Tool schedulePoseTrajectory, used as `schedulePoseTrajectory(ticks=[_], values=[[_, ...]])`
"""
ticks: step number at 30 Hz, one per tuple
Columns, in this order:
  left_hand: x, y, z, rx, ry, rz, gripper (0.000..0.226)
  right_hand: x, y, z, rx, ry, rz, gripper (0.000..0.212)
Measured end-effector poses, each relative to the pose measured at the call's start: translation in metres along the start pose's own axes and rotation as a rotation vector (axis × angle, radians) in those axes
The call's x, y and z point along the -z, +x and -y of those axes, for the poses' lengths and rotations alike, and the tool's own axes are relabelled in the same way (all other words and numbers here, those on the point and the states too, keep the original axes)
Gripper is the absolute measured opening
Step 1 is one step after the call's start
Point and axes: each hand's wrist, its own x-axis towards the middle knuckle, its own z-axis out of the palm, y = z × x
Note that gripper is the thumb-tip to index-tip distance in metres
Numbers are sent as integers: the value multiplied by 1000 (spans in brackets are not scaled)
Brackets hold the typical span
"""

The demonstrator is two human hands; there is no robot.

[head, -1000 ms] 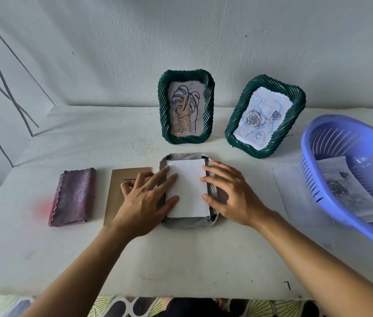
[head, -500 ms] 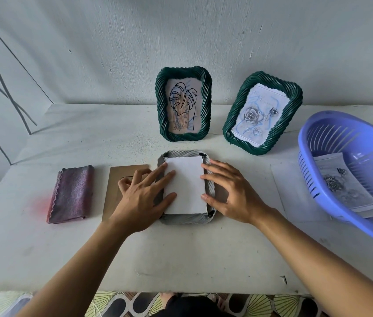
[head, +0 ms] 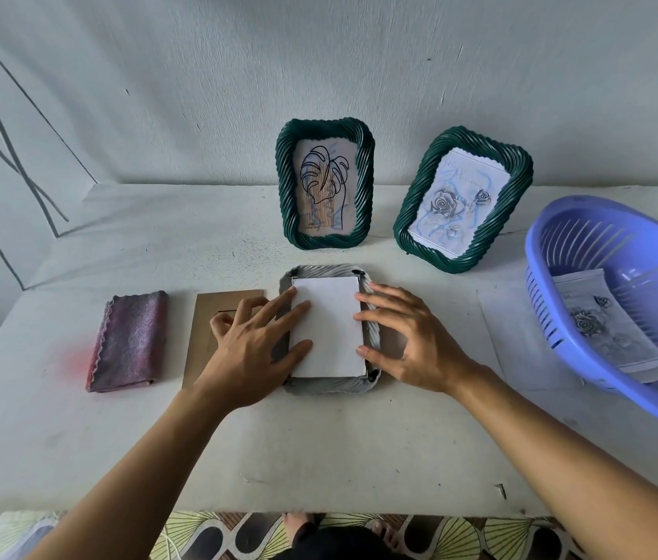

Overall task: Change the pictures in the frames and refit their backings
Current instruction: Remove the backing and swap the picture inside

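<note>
Pressing white sheet (head: 325, 325) into face-down frame (head: 329, 386), left hand (head: 246, 349) and right hand (head: 410, 341) flat, gripping nothing; cardboard backing (head: 208, 317) centre-left not yet refitted; leaf frame (head: 325, 127) and rose frame (head: 476, 136), upper centre, look done.

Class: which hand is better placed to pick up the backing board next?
Left: the left hand lies partly over the backing board; the right hand is on the frame's far side.
</note>
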Motion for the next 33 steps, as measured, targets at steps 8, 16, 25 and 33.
schedulePoseTrajectory(ticks=[8, 16, 25, 33], values=[[1, 1, -1, 9, 22, 12, 63, 6, -1, -6, 31, 26, 83, 31], [0, 1, -1, 10, 24, 10, 62, 7, -3, -5, 43, -20, 116, 32], [1, 1, -2, 12, 30, 6, 62, 6, -2, -3, 31, -3, 96, 30], [1, 1, -1, 28, -24, -1, 63, 4, -3, -3, 33, -1, 79, 27]])
